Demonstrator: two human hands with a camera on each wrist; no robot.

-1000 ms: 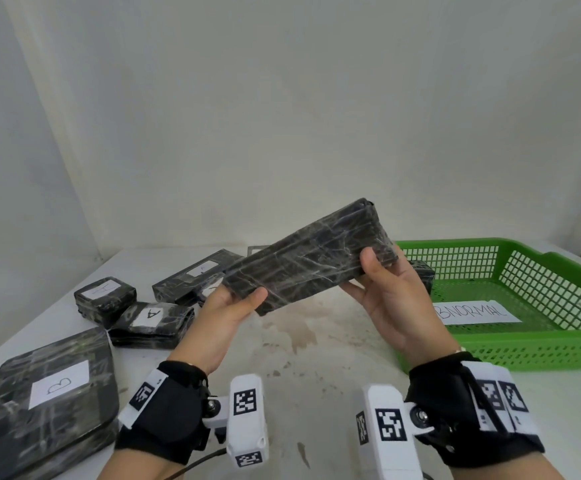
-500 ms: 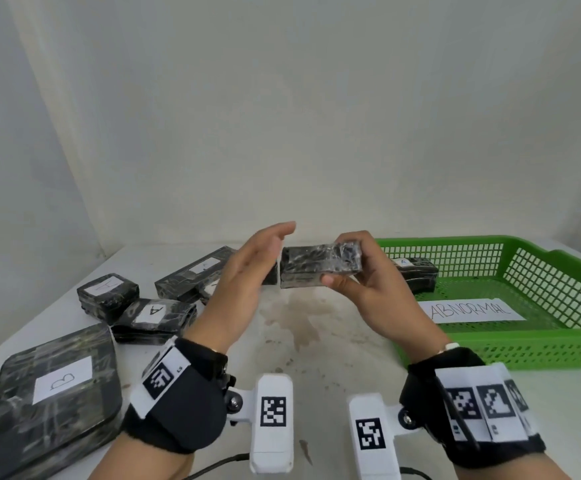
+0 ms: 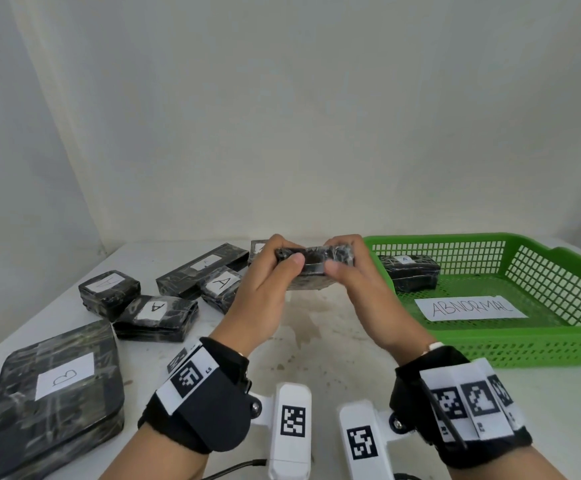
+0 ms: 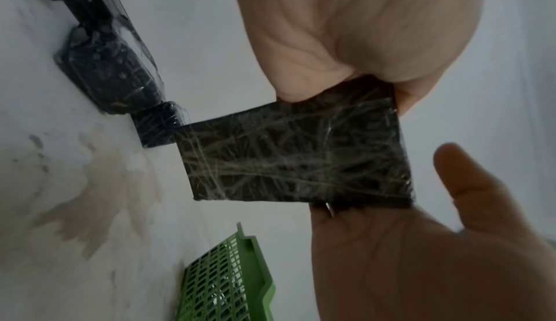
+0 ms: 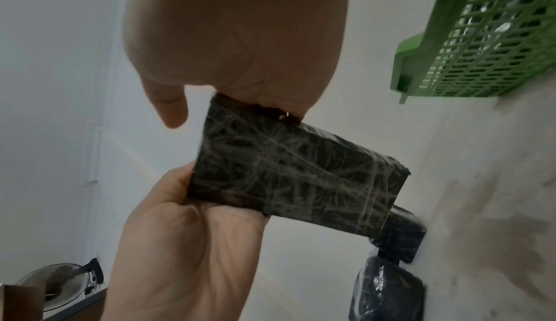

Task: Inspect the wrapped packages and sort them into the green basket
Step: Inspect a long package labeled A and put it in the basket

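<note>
Holding one wrapped package (image 3: 311, 271) up in the air, both hands sit close together above the middle of the table (image 3: 316, 341). The left hand (image 3: 264, 289) curls round the package's left end, thumb on the near side and fingers over the top. The right hand (image 3: 358, 282) grips the right end the same way. The package is small, dark and flat, with shiny clear film pulled tight all around it. I cannot see any label on it from here.

It looks light, because fingertips alone keep it up. It looks stiff too, since it stays flat and does not sag between the hands. The film looks smooth, so it may be slippery. The short ends seem the best places to hold, with a thumb on one face and fingers on the other, so the wide faces stay bare for looking.

The green basket (image 3: 559, 348) sits just to the right. One wrapped package (image 3: 410, 275) with a label already lies in its far left corner, and a white paper sign (image 3: 472, 308) in it reads ABNORMAL. More labelled packages (image 3: 157, 317) wait on the left side of the table, and a big flat one (image 3: 50, 393) marked B lies near the left edge.

The looking-over step seems to be going on now.
</note>
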